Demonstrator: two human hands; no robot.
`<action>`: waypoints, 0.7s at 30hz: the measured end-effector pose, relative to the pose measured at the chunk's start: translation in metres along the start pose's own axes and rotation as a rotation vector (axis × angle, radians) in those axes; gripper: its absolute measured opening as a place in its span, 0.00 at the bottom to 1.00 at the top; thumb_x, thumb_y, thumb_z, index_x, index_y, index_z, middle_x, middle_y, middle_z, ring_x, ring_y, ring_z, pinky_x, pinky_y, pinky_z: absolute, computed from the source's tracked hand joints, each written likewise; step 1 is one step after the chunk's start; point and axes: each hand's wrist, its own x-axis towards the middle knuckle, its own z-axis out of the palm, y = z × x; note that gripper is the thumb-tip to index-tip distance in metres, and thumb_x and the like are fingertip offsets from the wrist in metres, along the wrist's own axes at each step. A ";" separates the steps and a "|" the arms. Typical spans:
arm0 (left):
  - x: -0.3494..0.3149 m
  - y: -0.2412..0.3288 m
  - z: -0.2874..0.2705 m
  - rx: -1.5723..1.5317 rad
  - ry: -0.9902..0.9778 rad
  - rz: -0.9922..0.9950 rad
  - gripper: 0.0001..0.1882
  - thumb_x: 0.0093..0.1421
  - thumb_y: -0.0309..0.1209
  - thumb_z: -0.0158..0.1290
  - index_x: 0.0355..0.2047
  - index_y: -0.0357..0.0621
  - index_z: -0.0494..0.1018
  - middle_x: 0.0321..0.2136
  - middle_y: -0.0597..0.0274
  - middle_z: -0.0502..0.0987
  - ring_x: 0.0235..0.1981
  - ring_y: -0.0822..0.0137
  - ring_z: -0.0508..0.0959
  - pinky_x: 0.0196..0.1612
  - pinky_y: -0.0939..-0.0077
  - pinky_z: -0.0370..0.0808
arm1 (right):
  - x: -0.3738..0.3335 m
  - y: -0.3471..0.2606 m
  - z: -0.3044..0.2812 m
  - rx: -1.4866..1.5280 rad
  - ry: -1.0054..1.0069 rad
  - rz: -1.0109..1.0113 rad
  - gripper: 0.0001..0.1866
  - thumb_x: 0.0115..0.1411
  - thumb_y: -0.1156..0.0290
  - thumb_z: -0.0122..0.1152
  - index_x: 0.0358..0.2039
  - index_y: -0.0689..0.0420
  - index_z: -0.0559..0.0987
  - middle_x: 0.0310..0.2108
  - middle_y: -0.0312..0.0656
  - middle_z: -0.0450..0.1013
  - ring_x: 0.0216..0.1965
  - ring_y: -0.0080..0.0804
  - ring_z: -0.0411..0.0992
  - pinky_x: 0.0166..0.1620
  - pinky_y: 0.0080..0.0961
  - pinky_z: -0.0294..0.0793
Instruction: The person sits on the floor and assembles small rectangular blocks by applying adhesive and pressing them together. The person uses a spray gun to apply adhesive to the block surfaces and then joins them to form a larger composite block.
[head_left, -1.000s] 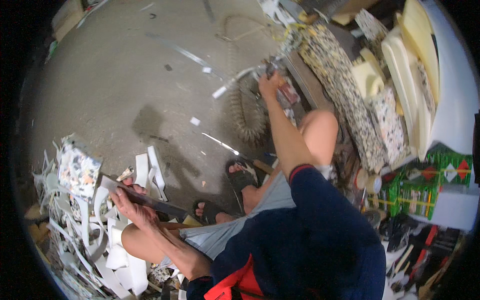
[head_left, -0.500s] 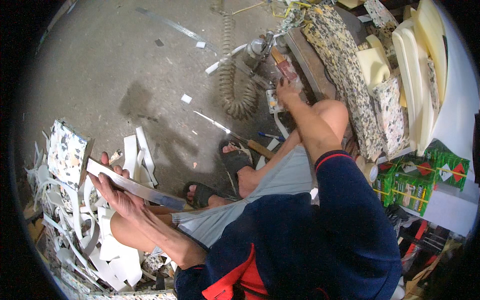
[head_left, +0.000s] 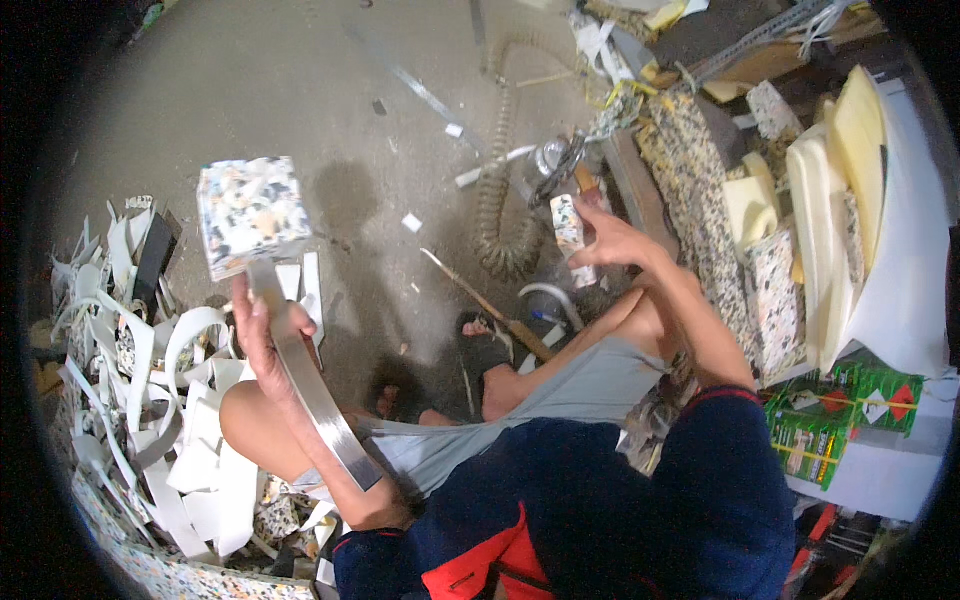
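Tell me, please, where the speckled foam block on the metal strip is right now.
In the head view, the speckled foam block is at upper left, raised on the metal strip gripped by the left hand, above the pile of white scraps.

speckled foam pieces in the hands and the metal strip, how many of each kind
speckled foam block on the strip's end, raised by the left hand: 1
small speckled foam piece in the right hand fingers: 1
flat metal strip gripped by the left hand: 1
total: 3
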 end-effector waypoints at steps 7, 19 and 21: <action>-0.021 0.006 -0.001 0.188 -0.255 -0.182 0.38 0.66 0.43 0.53 0.69 0.35 0.55 0.47 0.51 0.77 0.21 0.69 0.75 0.25 0.76 0.73 | -0.063 -0.103 -0.027 1.002 0.100 -0.485 0.58 0.43 0.68 0.79 0.71 0.65 0.54 0.64 0.45 0.65 0.62 0.34 0.65 0.64 0.32 0.65; -0.103 0.062 0.027 0.164 -0.342 -0.162 0.37 0.63 0.25 0.48 0.69 0.26 0.47 0.66 0.34 0.59 0.22 0.61 0.81 0.24 0.74 0.79 | -0.061 -0.195 0.002 1.571 -0.166 -0.743 0.60 0.51 0.31 0.65 0.69 0.63 0.55 0.65 0.53 0.63 0.64 0.48 0.66 0.64 0.49 0.69; -0.111 0.062 0.028 0.140 -0.301 -0.194 0.37 0.63 0.23 0.48 0.69 0.26 0.47 0.67 0.32 0.57 0.22 0.60 0.82 0.23 0.74 0.79 | -0.057 -0.197 0.008 1.509 -0.117 -0.755 0.60 0.52 0.32 0.66 0.69 0.66 0.55 0.65 0.54 0.62 0.65 0.47 0.65 0.65 0.46 0.67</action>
